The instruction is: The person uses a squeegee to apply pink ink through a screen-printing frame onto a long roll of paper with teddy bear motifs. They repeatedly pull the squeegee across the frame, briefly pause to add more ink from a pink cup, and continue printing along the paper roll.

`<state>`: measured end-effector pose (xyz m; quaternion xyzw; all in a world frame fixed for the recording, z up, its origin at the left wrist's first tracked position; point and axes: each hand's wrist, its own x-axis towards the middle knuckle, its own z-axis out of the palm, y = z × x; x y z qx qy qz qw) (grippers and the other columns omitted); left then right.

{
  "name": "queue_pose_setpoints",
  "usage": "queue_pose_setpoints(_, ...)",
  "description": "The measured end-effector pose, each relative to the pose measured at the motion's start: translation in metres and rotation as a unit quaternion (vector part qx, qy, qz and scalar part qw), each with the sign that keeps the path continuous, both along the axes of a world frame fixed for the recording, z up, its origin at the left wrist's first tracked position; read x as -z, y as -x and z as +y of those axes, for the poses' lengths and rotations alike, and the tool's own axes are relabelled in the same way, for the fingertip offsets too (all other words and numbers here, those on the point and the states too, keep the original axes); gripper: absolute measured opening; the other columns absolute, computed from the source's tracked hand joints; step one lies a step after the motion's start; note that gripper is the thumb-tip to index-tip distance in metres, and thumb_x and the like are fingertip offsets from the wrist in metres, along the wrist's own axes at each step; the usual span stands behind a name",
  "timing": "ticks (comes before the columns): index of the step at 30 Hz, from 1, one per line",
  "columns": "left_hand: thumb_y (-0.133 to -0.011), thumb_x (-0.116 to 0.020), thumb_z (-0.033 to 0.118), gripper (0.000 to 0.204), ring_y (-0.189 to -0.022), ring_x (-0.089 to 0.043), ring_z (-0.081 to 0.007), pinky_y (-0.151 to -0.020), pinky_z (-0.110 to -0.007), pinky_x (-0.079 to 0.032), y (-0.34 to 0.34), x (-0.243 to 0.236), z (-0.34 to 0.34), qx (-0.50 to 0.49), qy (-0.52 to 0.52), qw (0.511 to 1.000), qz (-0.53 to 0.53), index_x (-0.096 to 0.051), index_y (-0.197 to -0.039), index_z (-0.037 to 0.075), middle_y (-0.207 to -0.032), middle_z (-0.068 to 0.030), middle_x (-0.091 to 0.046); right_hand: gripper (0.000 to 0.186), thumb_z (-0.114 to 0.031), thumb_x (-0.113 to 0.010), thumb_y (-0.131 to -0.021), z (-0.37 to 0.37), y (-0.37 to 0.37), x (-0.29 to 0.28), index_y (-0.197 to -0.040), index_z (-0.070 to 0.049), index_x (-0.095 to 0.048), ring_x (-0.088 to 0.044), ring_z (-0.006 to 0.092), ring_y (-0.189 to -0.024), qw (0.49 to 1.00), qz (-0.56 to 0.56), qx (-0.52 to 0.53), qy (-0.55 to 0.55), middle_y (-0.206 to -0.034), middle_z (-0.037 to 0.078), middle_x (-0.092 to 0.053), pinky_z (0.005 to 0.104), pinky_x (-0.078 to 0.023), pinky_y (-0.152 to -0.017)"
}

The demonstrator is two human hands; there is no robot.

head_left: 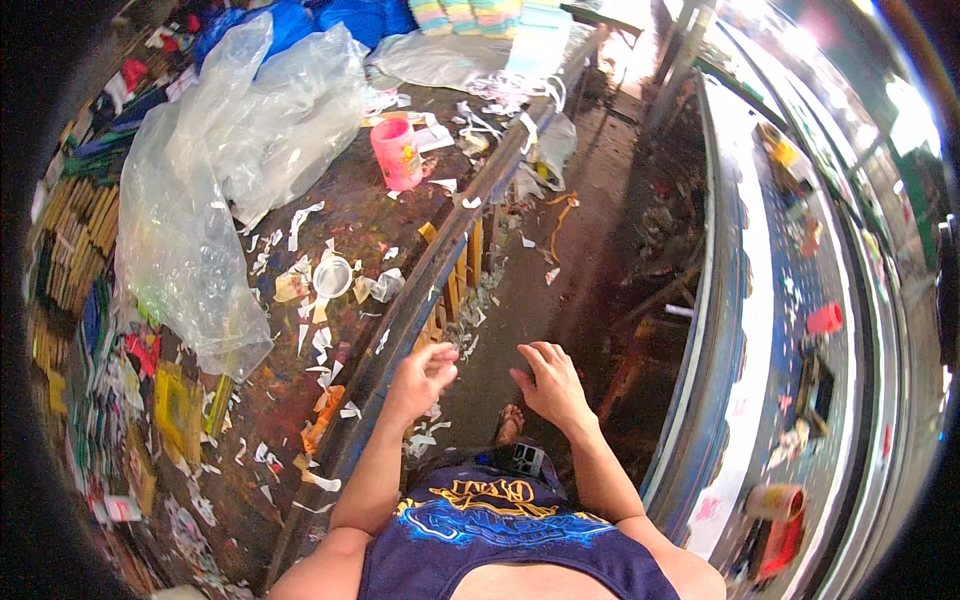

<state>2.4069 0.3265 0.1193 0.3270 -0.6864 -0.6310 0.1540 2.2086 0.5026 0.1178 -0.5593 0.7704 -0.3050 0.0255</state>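
My left hand (pixel 422 381) hovers beside the edge of a dark, stained worktable (pixel 300 370), its fingers loosely bent and apart. Over the floor gap to its right is my right hand (pixel 553 384), with the thumb spread away from the fingers. Neither holds anything, and a space lies between them. On the worktable, paper scraps (pixel 322 340) surround a small white cup-like container (pixel 332 275). Farther back stands a pink plastic cup (pixel 396 155). A large crumpled sheet of clear plastic (pixel 190 220) spreads across the table's left side.
A long bench (pixel 735 300) runs along the right, carrying a pink cup (pixel 824 319) and a red box (pixel 780 550). Stacked boards (pixel 75 240) line the far left. Blue bags (pixel 290 25) and pastel stacks (pixel 480 18) sit at the back. Scraps litter the floor (pixel 540 260).
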Motion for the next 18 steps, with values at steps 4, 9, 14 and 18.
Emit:
queue_pose_setpoints(4, -0.095, -0.069, 0.003, 0.040, -0.109, -0.067, -0.0190, -0.100, -0.034, -0.052, 0.040, -0.010, -0.032, -0.182, 0.024, 0.982, 0.046, -0.062, -0.133, -0.003, -0.120, -0.0128, -0.072, 0.041, -0.020, -0.076, -0.091, -0.024, 0.048, -0.014, -0.125, 0.000, -0.065, -0.061, 0.0367, -0.116, 0.998, -0.020, -0.047, -0.041, -0.121, 0.017, -0.066, 0.0463, -0.049, -0.100)
queue_pose_setpoints(9, -0.095, -0.070, 0.004, 0.040, -0.110, -0.066, -0.0180, -0.099, -0.033, -0.052, 0.083, -0.007, -0.070, -0.240, 0.033, 0.966, 0.087, -0.061, -0.134, -0.002, -0.122, -0.0132, -0.070, 0.040, -0.023, -0.074, -0.092, -0.072, 0.103, -0.015, -0.125, -0.001, -0.064, -0.061, 0.0376, -0.112, 0.995, -0.020, -0.100, -0.010, -0.119, 0.016, -0.066, 0.0472, -0.051, -0.097)
queue_pose_setpoints(14, -0.093, -0.072, 0.001, 0.053, -0.109, -0.065, -0.0198, -0.098, -0.034, -0.054, 0.116, 0.003, -0.124, -0.300, 0.040, 0.947, 0.110, -0.052, -0.142, -0.001, -0.129, -0.0153, -0.063, 0.041, -0.023, -0.074, -0.092, -0.128, 0.136, -0.015, -0.125, -0.001, -0.065, -0.062, 0.0381, -0.111, 0.991, -0.023, -0.132, -0.002, -0.118, 0.017, -0.066, 0.0471, -0.051, -0.097)
queue_pose_setpoints(18, -0.087, -0.083, 0.009, 0.083, -0.118, -0.059, -0.0245, -0.098, -0.036, -0.055, 0.140, 0.029, -0.194, -0.361, 0.102, 0.921, 0.109, -0.035, -0.153, -0.001, -0.141, -0.0207, -0.053, 0.041, -0.022, -0.074, -0.091, -0.158, 0.150, -0.015, -0.125, -0.001, -0.065, -0.062, 0.0380, -0.112, 0.989, -0.027, -0.144, -0.008, -0.118, 0.018, -0.067, 0.0469, -0.051, -0.097)
